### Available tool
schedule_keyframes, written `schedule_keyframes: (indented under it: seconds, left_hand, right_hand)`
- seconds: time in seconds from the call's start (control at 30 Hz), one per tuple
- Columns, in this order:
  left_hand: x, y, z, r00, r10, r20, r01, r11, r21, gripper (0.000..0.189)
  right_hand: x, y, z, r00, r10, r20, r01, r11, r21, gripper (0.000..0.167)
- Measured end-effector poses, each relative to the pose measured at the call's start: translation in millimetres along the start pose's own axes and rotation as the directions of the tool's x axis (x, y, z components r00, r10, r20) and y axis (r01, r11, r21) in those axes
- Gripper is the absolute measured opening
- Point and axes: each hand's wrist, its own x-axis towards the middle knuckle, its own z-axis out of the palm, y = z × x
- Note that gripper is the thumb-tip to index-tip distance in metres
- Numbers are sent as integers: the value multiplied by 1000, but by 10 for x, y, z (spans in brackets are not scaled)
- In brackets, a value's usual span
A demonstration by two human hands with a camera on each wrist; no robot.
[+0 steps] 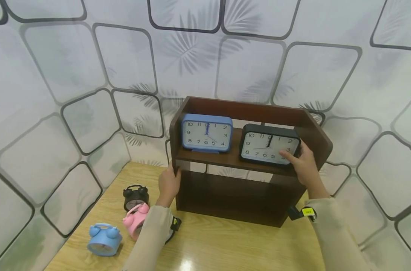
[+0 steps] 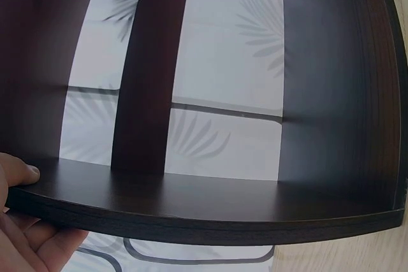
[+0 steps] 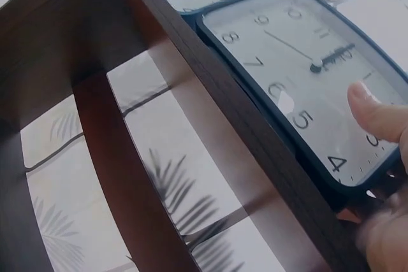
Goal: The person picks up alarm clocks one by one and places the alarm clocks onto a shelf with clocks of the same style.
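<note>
A dark brown two-tier wooden shelf (image 1: 226, 194) stands on the table, tilted a little in the head view. My left hand (image 1: 169, 183) grips its left side panel, thumb on the inner face and fingers outside, as the left wrist view shows. On the upper board, at the right, sits a black rectangular clock (image 1: 259, 148). My right hand (image 1: 305, 165) holds this clock by its right end, the thumb (image 3: 376, 109) lying over its face. A blue rectangular clock (image 1: 207, 133) stands beside it at the left end of the same board. The lower tier shows no clocks.
Left of the shelf, three twin-bell alarm clocks stand on the wooden table (image 1: 232, 248): a black one (image 1: 136, 198), a pink one (image 1: 132, 224) and a light blue one (image 1: 104, 241). My left sleeve (image 1: 148, 241) partly covers another dark-rimmed object. A patterned wall (image 1: 192, 67) rises behind.
</note>
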Motion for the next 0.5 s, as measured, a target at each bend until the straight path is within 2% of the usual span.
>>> schedule_keyframes:
  seconds: [0.23, 0.5]
  left_hand:
    - [-3, 2, -7, 1000, 6, -1, -6, 1000, -5, 30]
    - [-5, 15, -19, 1000, 10, 1, -10, 1000, -11, 31]
  right_hand:
    - [2, -33, 48, 998, -18, -58, 17, 1000, -8, 56]
    - [53, -24, 38, 999, 3, -53, -4, 1000, -16, 56]
